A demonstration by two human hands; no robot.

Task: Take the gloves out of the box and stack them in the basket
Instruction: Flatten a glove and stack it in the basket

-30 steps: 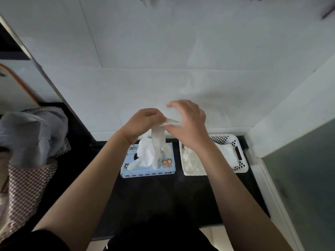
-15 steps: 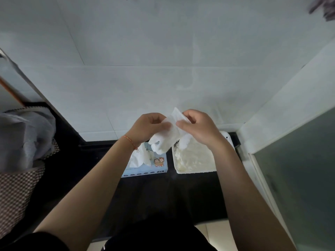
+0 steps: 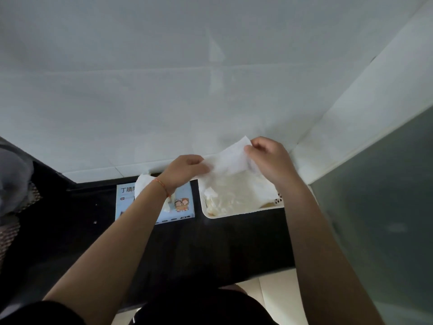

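A thin white glove (image 3: pixel 228 160) is stretched flat in the air between both hands, above the white basket (image 3: pixel 243 213). My left hand (image 3: pixel 185 171) pinches its lower left end. My right hand (image 3: pixel 269 160) pinches its upper right corner. Beneath it the basket holds a pile of pale gloves (image 3: pixel 236 195). The blue glove box (image 3: pixel 182 205) lies on the black counter to the basket's left, partly behind my left forearm. Another white glove (image 3: pixel 144 184) sticks up from the box's opening.
The black counter (image 3: pixel 222 245) runs along a white tiled wall (image 3: pixel 187 90). A grey cloth over a checked bag (image 3: pixel 14 184) sits at the far left. A white wall corner and a dark glass panel (image 3: pixel 386 207) close the right side.
Both hands carried the glove from above the box rightward over the basket and pulled it flat between them. The camera view shifted right too.
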